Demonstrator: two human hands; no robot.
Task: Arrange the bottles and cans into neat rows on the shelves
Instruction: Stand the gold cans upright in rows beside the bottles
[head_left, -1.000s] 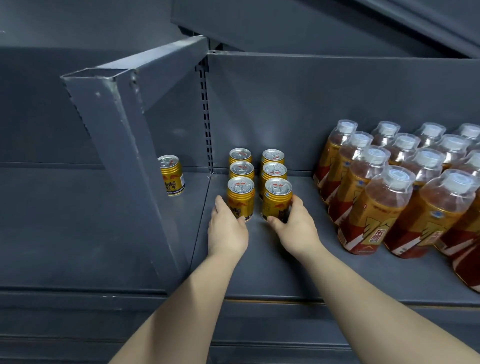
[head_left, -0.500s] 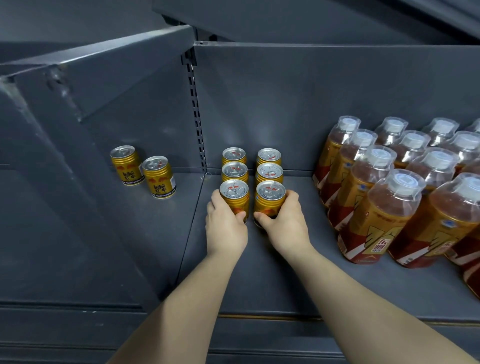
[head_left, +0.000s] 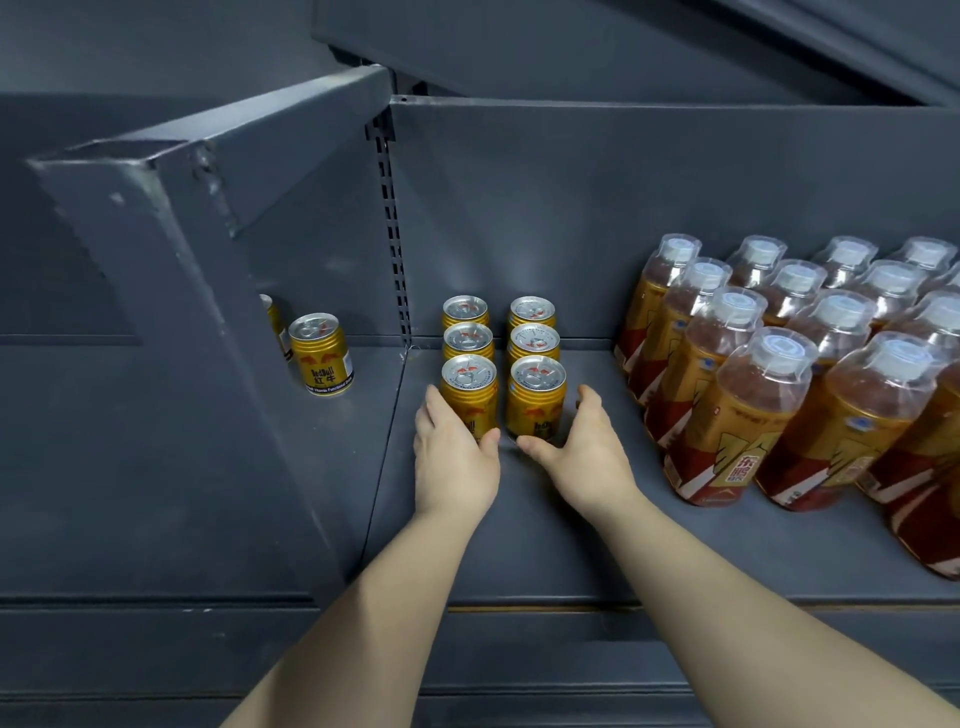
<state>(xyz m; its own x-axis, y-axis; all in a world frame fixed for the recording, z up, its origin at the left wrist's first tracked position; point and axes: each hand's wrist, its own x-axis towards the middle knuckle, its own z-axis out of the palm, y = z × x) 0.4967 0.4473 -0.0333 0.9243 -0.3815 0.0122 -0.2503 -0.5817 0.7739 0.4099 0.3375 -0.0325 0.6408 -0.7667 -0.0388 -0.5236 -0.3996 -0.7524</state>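
Six gold cans (head_left: 501, 358) stand on the shelf (head_left: 519, 545) as two columns of three running near to far. The far pair is close to the back panel (head_left: 571, 208). All are upright, long axis vertical, pull-tab tops up. There's a narrow gap between the columns, and the cans within a column are touching or nearly so.

The front-left can (head_left: 469, 395) sits in my left hand (head_left: 454, 457), fingers along its left side, thumb across the front of its base. It's a loose cup, and I can't tell how firm. The front-right can (head_left: 536, 397) has its label facing near. My right hand (head_left: 582, 452) is spread open and holds nothing: the thumb tip is at the can's base and the fingers are off to its right with a visible gap.

Open room:
- A bare strip of shelf lies between the can block and the tea bottles (head_left: 737, 415) on the right.
- There's wide bare shelf from the front cans to the near edge.
- On the left, the block sits just right of the seam under the slotted upright (head_left: 392, 234).

The tea bottles are upright in rows, white caps up, packed touching, and run off the right edge of the view.

In the left bay, a loose can (head_left: 321, 353) stands upright, well apart from the block. A second can (head_left: 272, 325) beside it is mostly hidden by the slanted shelf bracket (head_left: 182, 312).
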